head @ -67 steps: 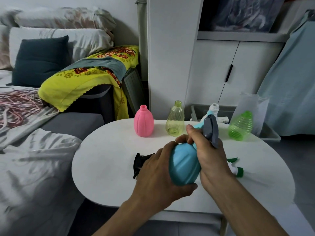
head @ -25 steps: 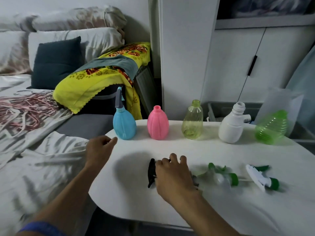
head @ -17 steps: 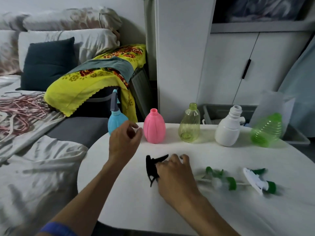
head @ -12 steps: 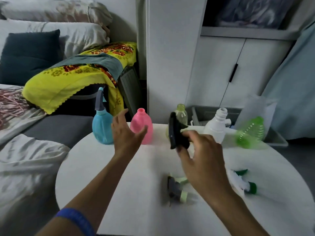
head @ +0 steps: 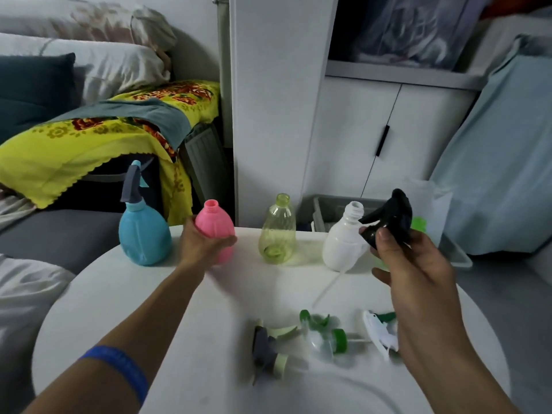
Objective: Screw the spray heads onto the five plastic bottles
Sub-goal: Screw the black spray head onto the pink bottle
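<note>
The round white table (head: 98,300) carried everything, with the five bottles lined up along its far edge, probably so the near half stayed free for working. From the far-left end: the blue bottle (head: 143,234) already wearing its grey spray head, then the pink bottle (head: 216,225), the yellow-green bottle (head: 277,231), the white bottle (head: 343,240), and a green bottle (head: 418,225) mostly hidden behind the right hand. The left hand (head: 200,246) was wrapped around the pink bottle's lower body, I'd guess to pull it in as the next one. The right hand (head: 418,273) was lifted above the table's right side, fingers pinched on the black spray head (head: 388,219), its clear dip tube dangling down towards the tabletop. Three loose spray heads lay near the front edge: a grey and pale-green one (head: 268,351), a clear and green one (head: 325,336), a white and green one (head: 379,330). Plenty of bare tabletop in the middle, so I reckon bringing the bottle in wouldn't bump anything, though the row's fairly close to that far edge.
</note>
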Available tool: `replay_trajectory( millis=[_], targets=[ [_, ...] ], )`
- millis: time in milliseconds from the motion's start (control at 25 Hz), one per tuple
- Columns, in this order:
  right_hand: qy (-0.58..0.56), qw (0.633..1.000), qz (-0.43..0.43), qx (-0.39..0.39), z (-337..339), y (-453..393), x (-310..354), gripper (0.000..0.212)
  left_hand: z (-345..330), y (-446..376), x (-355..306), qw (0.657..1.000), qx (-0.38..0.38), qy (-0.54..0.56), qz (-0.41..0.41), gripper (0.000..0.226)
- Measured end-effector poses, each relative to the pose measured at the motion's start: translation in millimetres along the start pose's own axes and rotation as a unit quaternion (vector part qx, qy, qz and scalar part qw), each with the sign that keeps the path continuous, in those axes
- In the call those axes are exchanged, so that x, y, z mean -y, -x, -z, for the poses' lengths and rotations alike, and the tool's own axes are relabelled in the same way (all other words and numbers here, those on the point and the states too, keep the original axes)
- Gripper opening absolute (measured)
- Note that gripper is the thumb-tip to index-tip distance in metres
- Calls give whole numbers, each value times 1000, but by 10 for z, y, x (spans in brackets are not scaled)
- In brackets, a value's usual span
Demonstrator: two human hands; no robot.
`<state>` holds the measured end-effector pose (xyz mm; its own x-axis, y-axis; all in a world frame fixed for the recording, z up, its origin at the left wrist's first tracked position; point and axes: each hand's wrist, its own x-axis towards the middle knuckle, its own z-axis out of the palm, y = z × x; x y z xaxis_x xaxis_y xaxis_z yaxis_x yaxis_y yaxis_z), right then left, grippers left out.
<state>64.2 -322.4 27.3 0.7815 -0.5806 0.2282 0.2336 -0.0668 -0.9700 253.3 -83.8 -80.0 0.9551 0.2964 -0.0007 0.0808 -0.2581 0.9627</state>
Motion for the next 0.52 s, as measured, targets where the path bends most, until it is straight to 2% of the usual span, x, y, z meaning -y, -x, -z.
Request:
replay_trajectory(
  millis=[160, 280, 360, 520],
  targets=[
    [-129, 985, -118, -9, -19, -155, 55, 6, 231, 274, -173, 997, -11, -46, -62, 93],
    [-245, 952, -181, -9, -1, -167, 145, 16, 616, 575, -426, 978, -27, -166, -122, 96],
    [-284, 944, -168, -15, 2, -132, 201, 24, 832, 835, -534, 950, -36, -252, -180, 97],
    [-292, 948, -126, 18, -156, 109, 286, 15, 1021, 1417, -617, 901, -43, -306, -306, 94]
  ],
)
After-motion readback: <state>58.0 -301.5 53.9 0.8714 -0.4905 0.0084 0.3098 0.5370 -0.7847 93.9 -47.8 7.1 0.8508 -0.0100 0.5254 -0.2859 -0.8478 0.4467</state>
